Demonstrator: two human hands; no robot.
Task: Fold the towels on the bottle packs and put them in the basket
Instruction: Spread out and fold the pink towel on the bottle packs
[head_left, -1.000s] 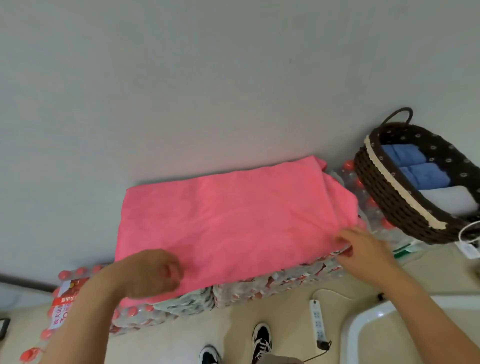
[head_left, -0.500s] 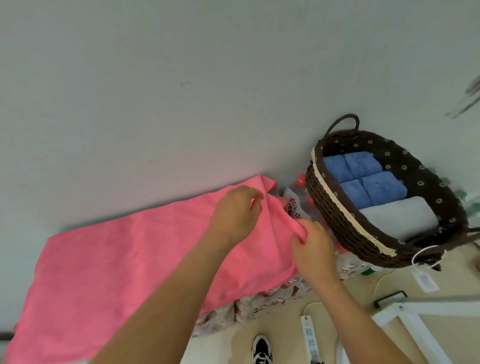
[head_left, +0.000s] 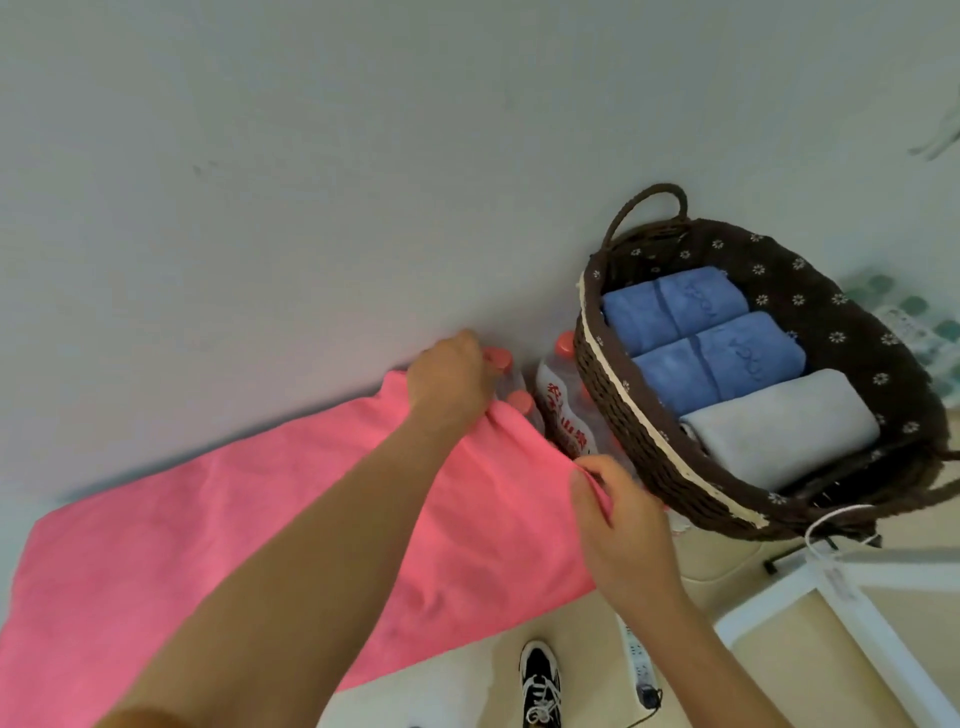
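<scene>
Pale grey wall (head_left: 311, 156) backs the scene. Left hand (head_left: 449, 382) curls around the far right corner of the pink terry towel (head_left: 234, 545); right hand (head_left: 621, 525) pinches its near right corner. Just beyond the left hand stand red-capped clear plastic bottles (head_left: 563, 395), their red Chinese label too blurred to read. Right of both hands, the dark brown woven oval basket (head_left: 649, 431) holds 2 rolled blue towels (head_left: 675, 306) and 1 rolled grey towel (head_left: 779, 426).
</scene>
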